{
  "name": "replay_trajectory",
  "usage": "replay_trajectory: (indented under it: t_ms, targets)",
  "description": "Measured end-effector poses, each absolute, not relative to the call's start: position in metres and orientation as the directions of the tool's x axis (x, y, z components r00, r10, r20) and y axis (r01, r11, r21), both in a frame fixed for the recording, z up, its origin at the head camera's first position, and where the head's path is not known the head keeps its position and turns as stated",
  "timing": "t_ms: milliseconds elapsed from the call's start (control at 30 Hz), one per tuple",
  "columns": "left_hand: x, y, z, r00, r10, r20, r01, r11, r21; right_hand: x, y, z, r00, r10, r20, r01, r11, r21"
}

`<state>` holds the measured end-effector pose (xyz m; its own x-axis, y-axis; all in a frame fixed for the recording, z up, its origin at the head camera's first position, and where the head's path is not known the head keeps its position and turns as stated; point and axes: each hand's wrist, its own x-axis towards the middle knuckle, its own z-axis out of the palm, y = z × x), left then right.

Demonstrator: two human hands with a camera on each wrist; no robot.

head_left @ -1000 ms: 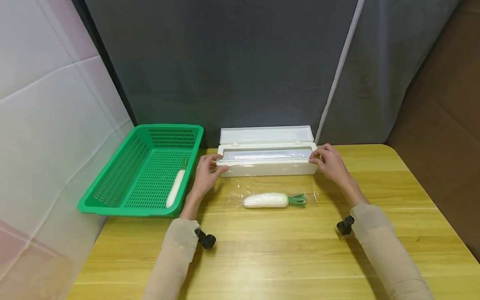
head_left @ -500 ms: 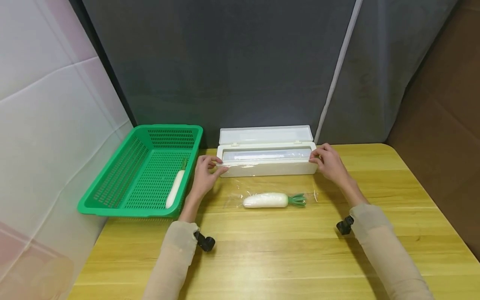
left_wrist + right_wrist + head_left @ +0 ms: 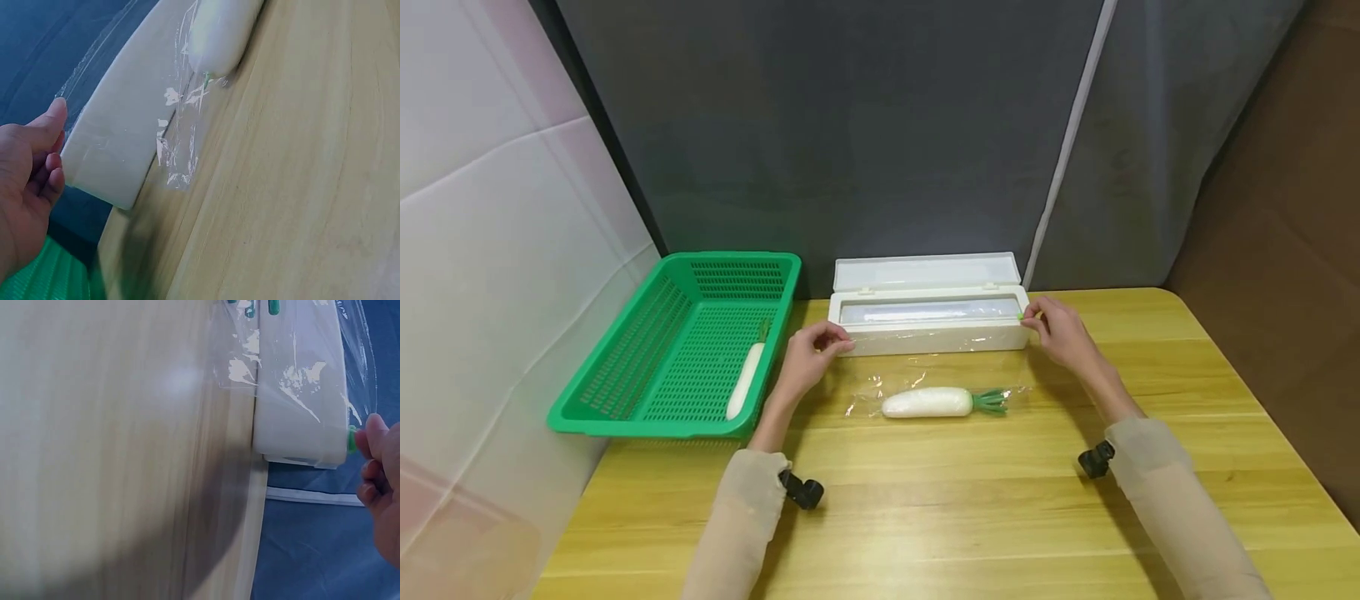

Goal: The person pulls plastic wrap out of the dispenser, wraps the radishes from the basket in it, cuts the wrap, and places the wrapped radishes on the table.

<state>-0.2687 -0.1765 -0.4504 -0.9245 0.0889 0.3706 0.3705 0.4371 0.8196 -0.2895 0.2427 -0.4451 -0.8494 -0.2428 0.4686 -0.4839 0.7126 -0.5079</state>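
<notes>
A white cling film dispenser (image 3: 932, 340) stands at the back of the table with its lid raised, a film roll showing inside. Clear cling film (image 3: 178, 159) stretches from around a white radish (image 3: 927, 403) with green stalks up over the dispenser's front. My left hand (image 3: 805, 360) pinches the film's edge between thumb and finger at the dispenser's left front corner. At the right end, my right hand (image 3: 1063, 335) pinches the other end of that edge, its fingertips beside a small green knob (image 3: 352, 439). The radish lies just in front of the dispenser.
A green plastic basket (image 3: 561, 417) at the left holds a second radish (image 3: 746, 382). A dark grey cloth (image 3: 850, 125) hangs behind the table. The wooden tabletop (image 3: 940, 517) extends toward me between my forearms.
My left hand has drawn slightly left and its fingers have closed together off the dispenser's corner. The film by the radish shows more creases. The right hand barely moves.
</notes>
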Motion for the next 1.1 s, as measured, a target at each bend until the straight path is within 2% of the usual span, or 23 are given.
replay_trajectory:
  t_ms: [200,600,1100]
  targets:
    - [-0.264,-0.177,-0.448,-0.933,0.128,0.336,0.357,0.439,0.824,-0.285,0.246,-0.448,-0.86,-0.25,0.444,-0.476,0.706,-0.524]
    - [-0.25,-0.179,-0.439,-0.934,0.156,0.323,0.358,0.445,0.821,-0.273,0.245,-0.443,-0.801,-0.308,0.513,-0.562,0.681,-0.47]
    - [-0.229,-0.182,-0.429,-0.921,0.253,0.296,0.384,0.458,0.802,-0.247,0.25,-0.437,-0.767,-0.354,0.535,-0.614,0.649,-0.45]
